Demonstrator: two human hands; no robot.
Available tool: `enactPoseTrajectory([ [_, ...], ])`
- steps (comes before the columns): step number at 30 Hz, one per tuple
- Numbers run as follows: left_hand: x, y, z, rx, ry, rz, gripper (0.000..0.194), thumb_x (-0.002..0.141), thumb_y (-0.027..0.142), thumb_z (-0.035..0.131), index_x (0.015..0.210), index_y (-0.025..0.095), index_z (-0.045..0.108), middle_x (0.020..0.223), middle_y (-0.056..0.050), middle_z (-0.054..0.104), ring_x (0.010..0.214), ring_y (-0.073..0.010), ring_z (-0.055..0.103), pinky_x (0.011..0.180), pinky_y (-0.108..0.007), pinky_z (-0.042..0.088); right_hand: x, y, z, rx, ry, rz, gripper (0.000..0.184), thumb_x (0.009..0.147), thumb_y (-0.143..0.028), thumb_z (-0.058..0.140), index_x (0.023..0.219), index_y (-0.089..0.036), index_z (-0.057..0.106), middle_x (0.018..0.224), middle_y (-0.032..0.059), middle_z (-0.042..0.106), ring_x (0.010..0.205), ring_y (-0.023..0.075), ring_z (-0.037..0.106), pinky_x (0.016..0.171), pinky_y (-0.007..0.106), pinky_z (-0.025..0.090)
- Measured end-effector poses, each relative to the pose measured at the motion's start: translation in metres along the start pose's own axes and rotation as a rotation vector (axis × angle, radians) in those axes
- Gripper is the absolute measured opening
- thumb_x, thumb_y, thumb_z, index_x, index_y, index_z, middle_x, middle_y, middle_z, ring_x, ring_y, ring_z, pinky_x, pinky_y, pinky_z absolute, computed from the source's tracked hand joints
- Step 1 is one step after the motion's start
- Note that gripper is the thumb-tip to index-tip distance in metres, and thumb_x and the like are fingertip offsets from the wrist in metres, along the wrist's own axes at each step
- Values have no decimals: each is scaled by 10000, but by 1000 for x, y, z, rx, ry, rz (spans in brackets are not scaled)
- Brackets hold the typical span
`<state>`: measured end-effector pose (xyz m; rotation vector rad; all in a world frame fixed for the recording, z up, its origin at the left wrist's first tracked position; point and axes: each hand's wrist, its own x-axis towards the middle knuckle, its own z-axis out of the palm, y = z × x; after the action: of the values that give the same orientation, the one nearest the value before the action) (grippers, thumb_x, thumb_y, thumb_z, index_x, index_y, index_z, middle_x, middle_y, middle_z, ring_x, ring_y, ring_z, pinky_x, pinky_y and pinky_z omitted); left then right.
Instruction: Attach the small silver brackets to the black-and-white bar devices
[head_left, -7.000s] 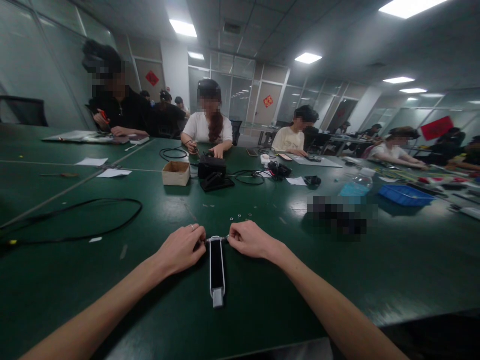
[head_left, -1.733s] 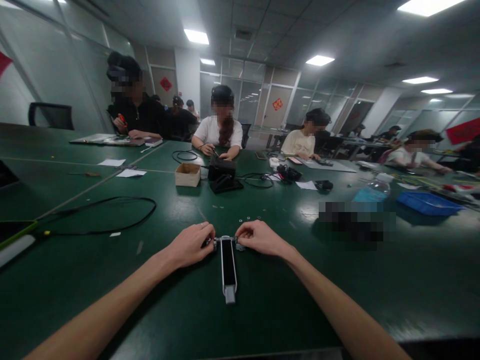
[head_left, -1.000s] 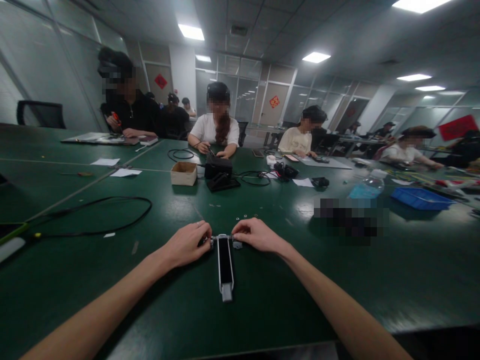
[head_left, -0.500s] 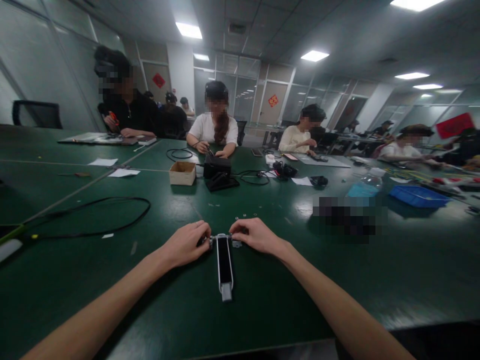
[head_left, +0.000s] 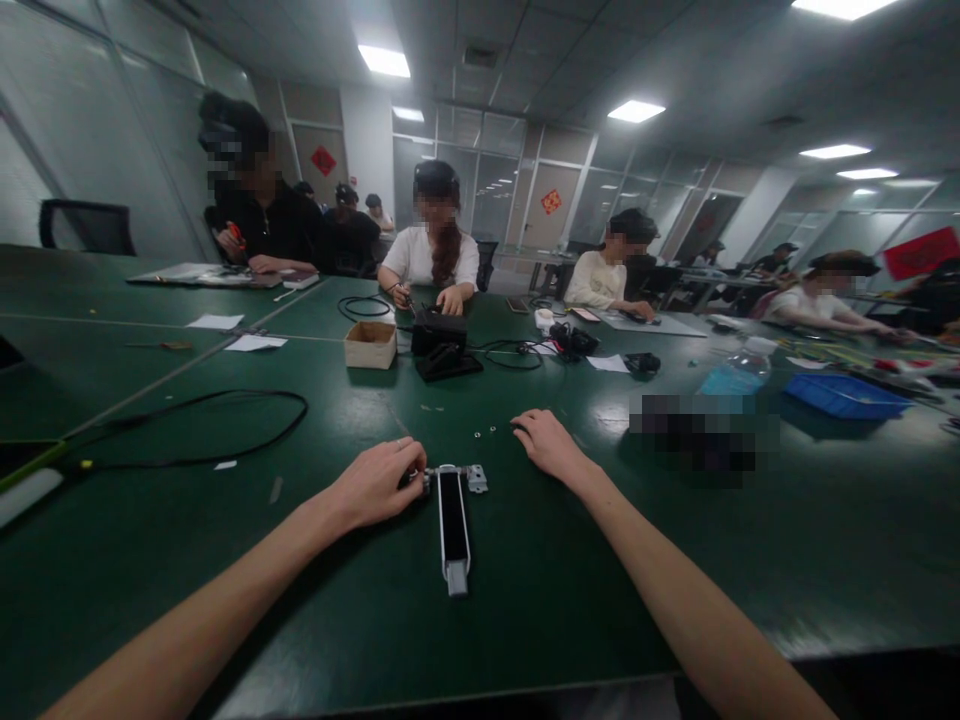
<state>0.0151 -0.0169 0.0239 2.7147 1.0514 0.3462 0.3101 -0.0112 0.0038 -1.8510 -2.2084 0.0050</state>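
A long, narrow piece (head_left: 453,520) with a black middle, white edges and a grey near end lies on the green table. Metal fittings cross its far end, and a flat metal bracket (head_left: 477,479) shows at their right side. My left hand (head_left: 386,482) is closed on the left metal fitting, which the fingers mostly hide. Farther right and forward, my right hand (head_left: 553,446) rests low over the table, fingers reaching out and slightly bent. Two small rings (head_left: 493,429) lie just left of its fingertips; whatever is under the fingertips is hidden.
Ahead are a small open box (head_left: 370,346) and a black device (head_left: 439,335), where a person (head_left: 431,250) works. A black cable (head_left: 225,465) loops at left. A bottle (head_left: 739,372) and a blue tray (head_left: 847,398) stand at right, beside a blurred dark object (head_left: 694,440).
My right hand has let go of the bracket's right side and moved right and forward to the small rings, its fingertips now covering where one lay. My left hand stays on its fitting.
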Motion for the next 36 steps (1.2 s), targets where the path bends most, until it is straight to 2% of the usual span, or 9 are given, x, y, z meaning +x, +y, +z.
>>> enactPoseTrajectory([
  [8, 0, 2, -1, -19, -4, -7, 147, 849, 263, 437, 884, 166, 541, 887, -58, 597, 776, -189, 559, 691, -312, 439, 3, -3, -5, -5, -42, -2, 225, 906, -213, 468, 979, -154, 672, 1017, 121, 631, 963, 214, 573, 848, 319, 432],
  [17, 0, 1, -2, 28, 44, -6, 180, 843, 289, 446, 910, 164, 557, 892, -60, 603, 791, -199, 568, 707, -328, 448, -3, -22, -14, -9, -14, 18, 86, 827, -195, 519, 811, -153, 593, 845, 77, 600, 799, 181, 554, 724, 284, 428],
  [20, 0, 3, -2, -8, 128, -15, 214, 881, 333, 433, 937, 166, 554, 916, -61, 594, 794, -194, 564, 721, -331, 454, -8, -43, -18, 80, 118, -91, 95, 847, -187, 484, 810, -157, 567, 839, 70, 587, 790, 173, 534, 730, 289, 428],
  [24, 0, 8, 1, -180, 188, 51, 233, 924, 347, 411, 949, 175, 566, 895, -46, 602, 778, -169, 566, 722, -296, 461, -18, -81, -16, 209, 217, -402, 91, 861, -188, 473, 839, -153, 554, 845, 74, 587, 801, 178, 514, 739, 304, 418],
  [26, 0, 10, 3, -250, 209, 81, 235, 933, 330, 404, 916, 178, 582, 858, -38, 613, 769, -160, 572, 721, -277, 458, -23, -95, -12, 232, 251, -507, 101, 866, -187, 459, 847, -157, 554, 846, 78, 593, 814, 186, 510, 745, 317, 411],
  [30, 1, 14, 0, -321, 257, 61, 233, 917, 310, 426, 855, 169, 600, 819, -32, 637, 755, -155, 587, 723, -267, 457, -27, -105, -7, 261, 339, -550, 138, 892, -212, 440, 839, -163, 558, 842, 83, 604, 814, 187, 519, 737, 316, 405],
  [36, 1, 16, -7, -451, 197, 3, 247, 880, 336, 472, 931, 166, 644, 855, -24, 673, 735, -150, 595, 674, -250, 469, -28, -102, -4, 224, 436, -530, 176, 915, -227, 433, 844, -161, 581, 848, 85, 621, 806, 182, 529, 731, 314, 391],
])
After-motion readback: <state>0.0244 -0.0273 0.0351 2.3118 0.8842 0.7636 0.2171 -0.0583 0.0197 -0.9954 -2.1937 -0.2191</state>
